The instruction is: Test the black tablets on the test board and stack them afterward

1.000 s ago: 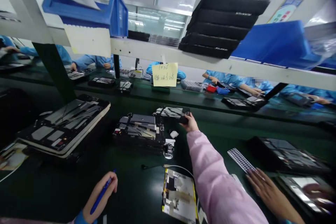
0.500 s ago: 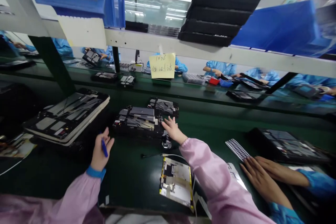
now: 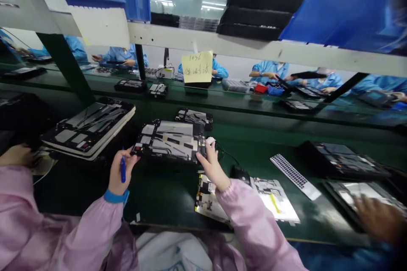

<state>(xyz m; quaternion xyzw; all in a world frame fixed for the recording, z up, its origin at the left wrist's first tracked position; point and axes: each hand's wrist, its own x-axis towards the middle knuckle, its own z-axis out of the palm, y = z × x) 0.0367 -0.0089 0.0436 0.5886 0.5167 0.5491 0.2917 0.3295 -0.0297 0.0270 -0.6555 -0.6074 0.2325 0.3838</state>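
An opened tablet [image 3: 173, 142], with grey battery packs, dark tapes and thin cables showing, is held a little above the bench at its two ends. My left hand [image 3: 118, 173] grips its left corner with the fingertips, and a blue pen [image 3: 123, 168] is tucked in the same hand. At the right end, the thumb and fingers of my right hand [image 3: 214, 168] close on the edge; something white covers a fingertip. Behind it lies another opened tablet [image 3: 194, 117]. Below my right wrist is a bare screen panel [image 3: 210, 199] with yellow edges, partly hidden by my sleeve.
At left stands a stack of opened tablets [image 3: 92, 127], with a co-worker's hand [image 3: 17, 155] beside it. On the right are a white keypad strip [image 3: 292, 171], another stack [image 3: 343, 163] and a co-worker's blurred hand [image 3: 377, 216]. A shelf beam [image 3: 254, 51] crosses above the bench.
My hands have taken hold of the tablet at both ends and brought it up and nearer. The co-worker's hands on the right have left the keypad strip. A pink-sleeved arm has appeared at left.
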